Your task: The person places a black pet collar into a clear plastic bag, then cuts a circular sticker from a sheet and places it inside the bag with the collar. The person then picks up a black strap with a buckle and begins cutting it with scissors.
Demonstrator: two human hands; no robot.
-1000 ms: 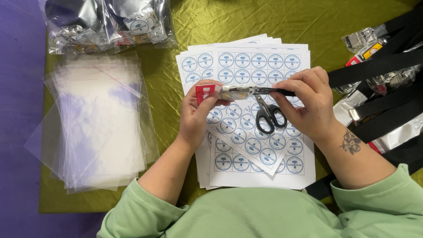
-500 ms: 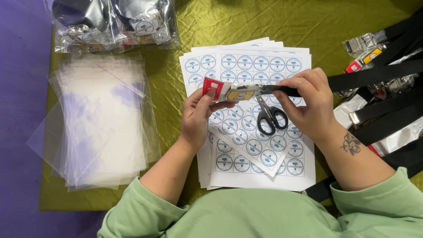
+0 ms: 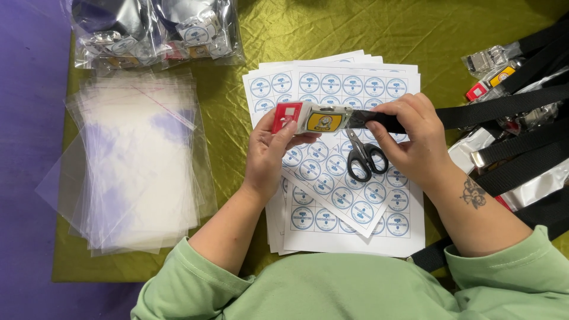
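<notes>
Cloth (image 3: 284,35) showing olive-gold; sticker sheets (image 3: 355,83) showing white with blue circles; buckle (image 3: 308,117) showing red, yellow; straps (image 3: 504,106) showing black.

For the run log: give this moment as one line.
left hand: holds red-and-metal buckle | right hand: grips black webbing strap | beneath: black-handled scissors on round-sticker sheets

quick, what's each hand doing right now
Left hand: closed on the red end of the buckle.
Right hand: closed on the black strap by the buckle.

Both hands are raised close together, the left hand (image 3: 269,154) and right hand (image 3: 409,139) with fingers curled in a pinch.
</notes>
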